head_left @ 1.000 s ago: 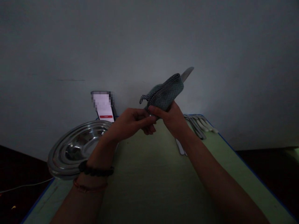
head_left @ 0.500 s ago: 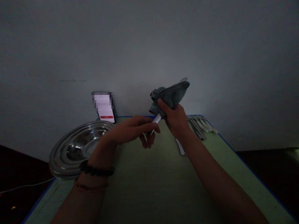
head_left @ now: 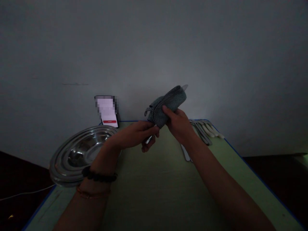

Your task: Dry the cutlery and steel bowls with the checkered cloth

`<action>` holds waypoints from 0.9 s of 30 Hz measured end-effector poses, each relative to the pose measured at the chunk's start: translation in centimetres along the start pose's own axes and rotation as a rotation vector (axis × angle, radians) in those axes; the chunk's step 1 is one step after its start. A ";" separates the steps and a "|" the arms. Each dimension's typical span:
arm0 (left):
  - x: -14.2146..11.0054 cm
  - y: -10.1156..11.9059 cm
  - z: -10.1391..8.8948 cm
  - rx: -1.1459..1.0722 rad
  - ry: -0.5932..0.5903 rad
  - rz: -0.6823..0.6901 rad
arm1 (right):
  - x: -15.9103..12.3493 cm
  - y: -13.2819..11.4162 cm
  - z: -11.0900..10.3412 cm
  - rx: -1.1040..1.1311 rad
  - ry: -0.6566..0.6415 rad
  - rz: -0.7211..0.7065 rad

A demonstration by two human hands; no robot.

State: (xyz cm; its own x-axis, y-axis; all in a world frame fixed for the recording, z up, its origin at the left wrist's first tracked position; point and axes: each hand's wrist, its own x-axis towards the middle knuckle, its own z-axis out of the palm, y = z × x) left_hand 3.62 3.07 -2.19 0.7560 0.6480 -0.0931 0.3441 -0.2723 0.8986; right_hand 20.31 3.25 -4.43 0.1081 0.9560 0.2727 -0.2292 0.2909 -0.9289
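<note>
A grey-green cloth (head_left: pixel 169 102) with a black-and-white checked edge is wrapped around a long metal utensil that looks like a table knife (head_left: pixel 185 87). Its pale tip pokes out of the cloth at the upper right, and its shiny handle end shows at the lower left. My right hand (head_left: pixel 179 125) grips the cloth around it, thumb on top. My left hand (head_left: pixel 137 135) is closed on the handle end, just below the cloth. Most of the utensil is hidden by the cloth and fingers. Both hands are above the table.
Stacked steel basins (head_left: pixel 60 163) stand on the left of the green table (head_left: pixel 154 192). A lit phone (head_left: pixel 109 112) leans against the wall behind. Several metal utensils (head_left: pixel 202 133) and white-handled ones (head_left: pixel 209 130) lie at the back right. Flat metal handles (head_left: pixel 185 153) show beside my right forearm.
My right hand has slid the cloth down and left along the utensil, toward my left hand. Less of the handle now shows between the hands.
</note>
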 end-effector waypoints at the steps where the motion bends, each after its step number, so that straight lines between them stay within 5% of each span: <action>1: -0.1 0.0 -0.1 0.013 -0.030 -0.022 | 0.2 0.3 0.0 0.054 0.024 0.024; 6: -1.2 0.3 -0.8 0.048 -0.244 -0.151 | 1.5 0.6 -0.7 0.300 0.191 -0.035; 11: -1.3 1.2 -0.2 0.041 -0.298 -0.203 | 2.1 0.1 -1.8 0.401 0.371 -0.099; 19: -0.4 0.4 -0.1 0.011 0.066 -0.057 | 0.6 0.6 0.1 0.263 0.258 -0.054; 27: -0.5 0.8 0.3 0.065 0.078 -0.047 | -1.2 -1.6 0.5 -0.048 0.168 0.070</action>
State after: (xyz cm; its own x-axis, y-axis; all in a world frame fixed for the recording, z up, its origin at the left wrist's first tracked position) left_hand 3.64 2.30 -1.58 0.6936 0.7136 -0.0986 0.4152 -0.2842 0.8642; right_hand 20.00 1.62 -3.16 0.2543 0.9529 0.1652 -0.1957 0.2179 -0.9561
